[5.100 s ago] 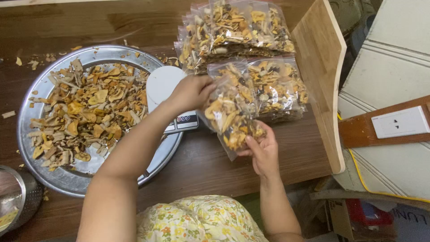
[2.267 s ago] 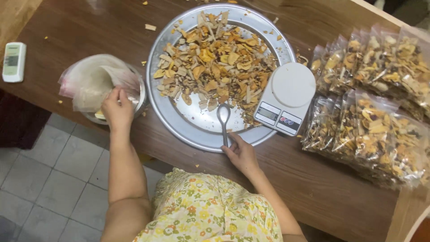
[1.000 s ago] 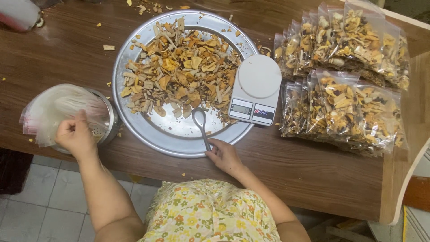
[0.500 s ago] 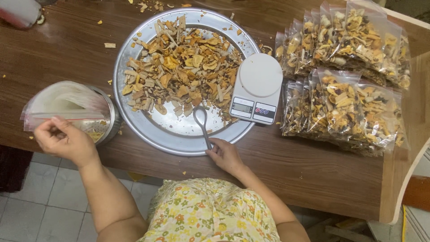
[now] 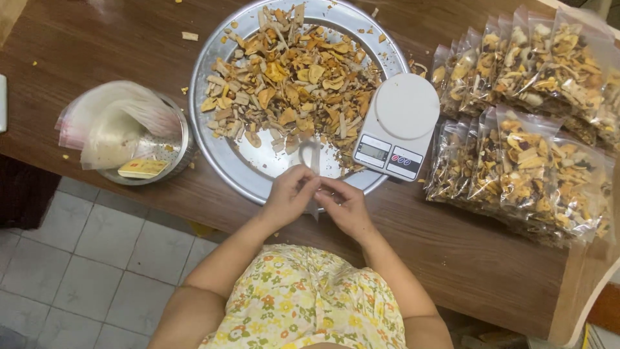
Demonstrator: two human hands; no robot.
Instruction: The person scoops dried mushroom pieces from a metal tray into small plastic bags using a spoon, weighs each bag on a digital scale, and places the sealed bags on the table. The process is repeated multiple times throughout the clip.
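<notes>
Clear plastic bag (image 5: 312, 169), small, empty, long axis running away from the person, upper end over the steel tray's (image 5: 223, 152) near rim, pinched between left hand (image 5: 290, 194) and right hand (image 5: 347, 205) beside white kitchen scale (image 5: 397, 124).

Worktop (image 5: 452, 258), across the frame: dark brown wood, smooth, faint sheen. Round tray (image 5: 223, 155), top centre: bare metal, brushed and shiny. Dried slices (image 5: 290, 71) on it: matt, rough, wrinkled. Kitchen scale (image 5: 397, 126), right of centre: white plastic, smooth, slightly glossy. Filled bags (image 5: 529, 148), right: clear glossy plastic film. Small bowl (image 5: 174, 165), left: shiny metal, holding thin translucent plastic bags (image 5: 116, 123). Floor (image 5: 77, 271), lower left: pale tiles, matt. Dress (image 5: 303, 297), bottom: soft printed cloth.
</notes>
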